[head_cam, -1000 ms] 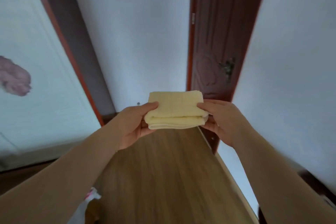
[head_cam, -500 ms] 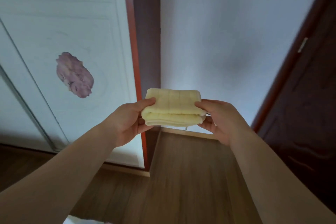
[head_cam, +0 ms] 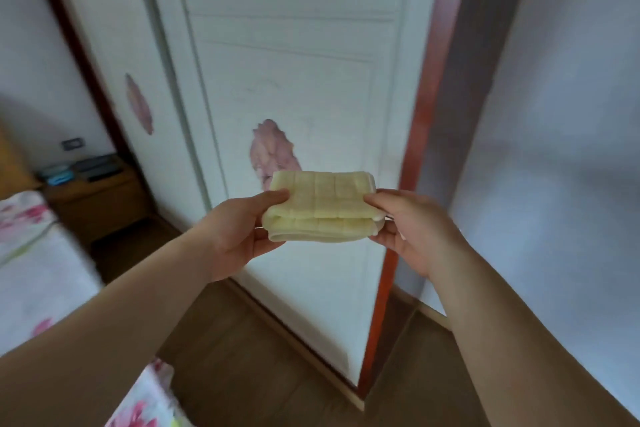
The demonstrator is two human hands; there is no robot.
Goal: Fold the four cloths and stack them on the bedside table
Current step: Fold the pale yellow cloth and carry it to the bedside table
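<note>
A folded pale yellow cloth (head_cam: 320, 206) is held flat in the air at chest height, between both hands. My left hand (head_cam: 239, 232) pinches its left end, thumb on top. My right hand (head_cam: 410, 229) pinches its right end the same way. The wooden bedside table (head_cam: 100, 199) stands far off at the left, against the wall beside the bed, with dark and blue items on its top. No other cloth is in sight.
A bed with a flowered white sheet (head_cam: 31, 267) fills the left edge and the bottom left corner. A white wardrobe door (head_cam: 294, 80) with pink decals faces me, with a red-brown frame (head_cam: 408, 184) to its right. Brown wooden floor (head_cam: 249, 357) runs below.
The view has swung left: the dark door and bare wall are gone, and the wardrobe, bed and bedside table have come into sight. Both hands keep the same hold on the cloth.
</note>
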